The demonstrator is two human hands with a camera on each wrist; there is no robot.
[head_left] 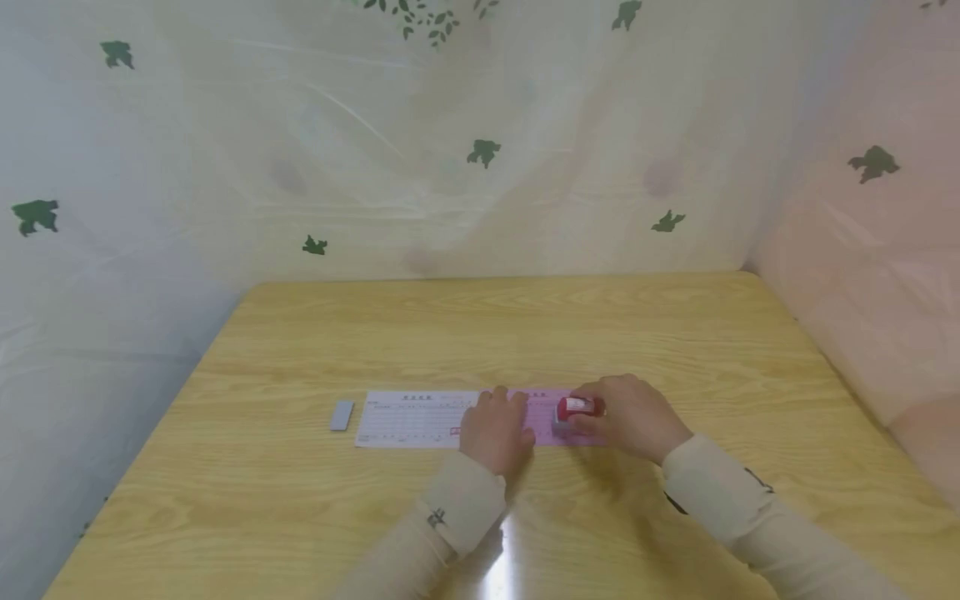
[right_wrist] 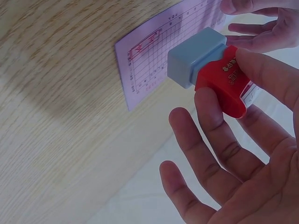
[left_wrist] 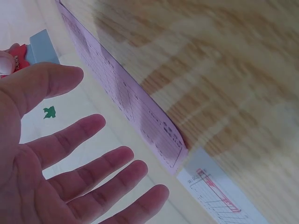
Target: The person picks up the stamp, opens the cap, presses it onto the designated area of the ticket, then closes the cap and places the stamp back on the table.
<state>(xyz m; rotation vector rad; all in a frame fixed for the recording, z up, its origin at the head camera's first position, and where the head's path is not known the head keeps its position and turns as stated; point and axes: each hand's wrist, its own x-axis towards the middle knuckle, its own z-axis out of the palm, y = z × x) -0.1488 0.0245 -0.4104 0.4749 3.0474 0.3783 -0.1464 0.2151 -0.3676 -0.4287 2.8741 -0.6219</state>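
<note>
A self-inking stamp [head_left: 576,407] with a red grip and grey-blue base is pinched between the thumb and fingers of my right hand [head_left: 637,417]. In the head view it is over the right part of a pink printed form [head_left: 542,427]; in the right wrist view the stamp [right_wrist: 219,74] looks tilted, and red marks [right_wrist: 145,43] show near the form's end. My left hand [head_left: 495,429], fingers extended, is where the pink form meets a white printed form [head_left: 408,423]. A red boxed mark [left_wrist: 217,190] shows on the white form. Whether the left fingertips touch paper, I cannot tell.
A small grey-blue rectangular piece [head_left: 342,415] lies left of the white form. The wood-grain table [head_left: 480,333] has rounded far corners. Pale curtains [head_left: 480,208] with green bird and leaf prints hang behind it and at both sides.
</note>
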